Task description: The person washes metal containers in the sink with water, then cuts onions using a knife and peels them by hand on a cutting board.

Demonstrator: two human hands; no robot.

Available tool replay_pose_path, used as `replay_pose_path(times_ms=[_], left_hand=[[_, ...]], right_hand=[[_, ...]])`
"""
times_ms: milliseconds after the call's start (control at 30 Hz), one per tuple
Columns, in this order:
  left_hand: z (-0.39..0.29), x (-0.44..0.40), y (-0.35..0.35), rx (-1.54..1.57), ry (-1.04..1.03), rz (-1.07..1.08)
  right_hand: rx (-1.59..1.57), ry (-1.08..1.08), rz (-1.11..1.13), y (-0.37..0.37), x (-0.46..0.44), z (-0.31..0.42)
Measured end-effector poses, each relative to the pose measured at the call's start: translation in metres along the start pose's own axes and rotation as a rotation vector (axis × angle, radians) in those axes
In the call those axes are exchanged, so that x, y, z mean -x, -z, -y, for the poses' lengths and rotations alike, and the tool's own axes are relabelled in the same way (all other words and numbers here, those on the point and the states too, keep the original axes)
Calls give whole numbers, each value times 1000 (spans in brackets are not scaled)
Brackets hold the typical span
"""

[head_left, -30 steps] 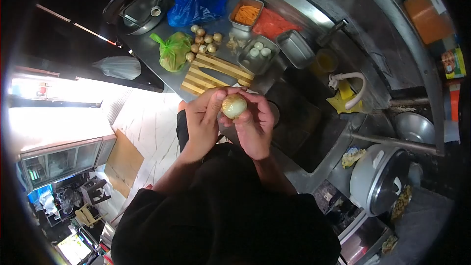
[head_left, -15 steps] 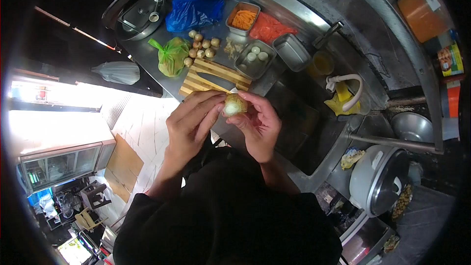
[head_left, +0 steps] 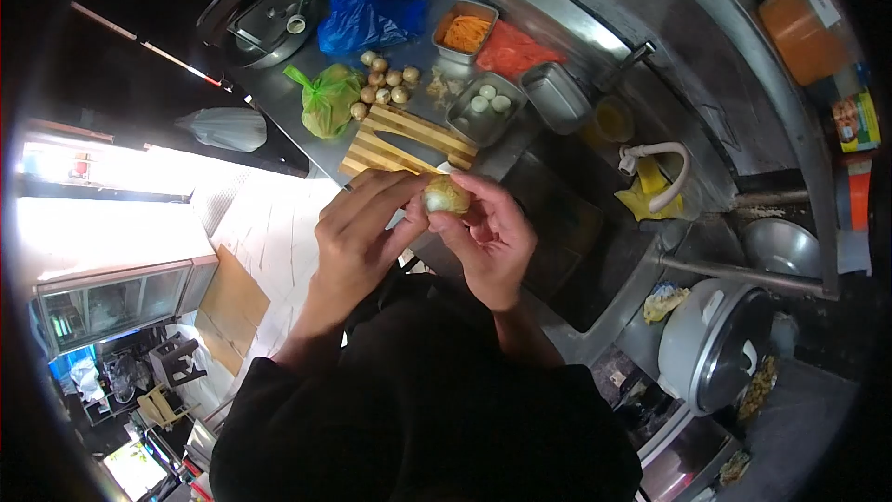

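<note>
A partly peeled onion (head_left: 448,197) is held between both my hands, white flesh bare on one side and yellow-brown skin on the rest. My left hand (head_left: 365,228) pinches it from the left with bent fingers. On the other side, the fingers and thumb of my right hand (head_left: 491,240) grip it. Just beyond lies a striped wooden cutting board (head_left: 379,121), and a knife (head_left: 409,151) rests on it. Behind the board sit several unpeeled onions (head_left: 386,85). A metal tray (head_left: 462,123) to their right holds 3 white peeled onions (head_left: 490,99).
A green plastic bag (head_left: 327,102) and a blue bag (head_left: 372,11) stand at the back left. Shredded orange food fills a metal container (head_left: 453,54) near a red bag (head_left: 514,51) and another metal tray (head_left: 556,98). At right are a sink (head_left: 557,223), faucet (head_left: 671,163) and rice cooker (head_left: 715,344).
The onion has turned slightly in my fingers, showing less of its white side. Both hands stay in nearly the same place; the view has shifted a little.
</note>
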State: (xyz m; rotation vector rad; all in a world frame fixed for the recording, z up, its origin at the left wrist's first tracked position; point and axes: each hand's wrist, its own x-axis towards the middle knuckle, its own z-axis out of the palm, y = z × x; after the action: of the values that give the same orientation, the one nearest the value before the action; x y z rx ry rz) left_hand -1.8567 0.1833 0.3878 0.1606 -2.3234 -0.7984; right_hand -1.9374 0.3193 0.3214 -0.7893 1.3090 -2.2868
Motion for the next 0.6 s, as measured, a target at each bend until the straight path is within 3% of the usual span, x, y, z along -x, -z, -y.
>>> replay_pose_path(times_ms=[600], left_hand=[[14,2,-2,96,66,129]], right_hand=[[-43,-202,122,22,-1,-8]])
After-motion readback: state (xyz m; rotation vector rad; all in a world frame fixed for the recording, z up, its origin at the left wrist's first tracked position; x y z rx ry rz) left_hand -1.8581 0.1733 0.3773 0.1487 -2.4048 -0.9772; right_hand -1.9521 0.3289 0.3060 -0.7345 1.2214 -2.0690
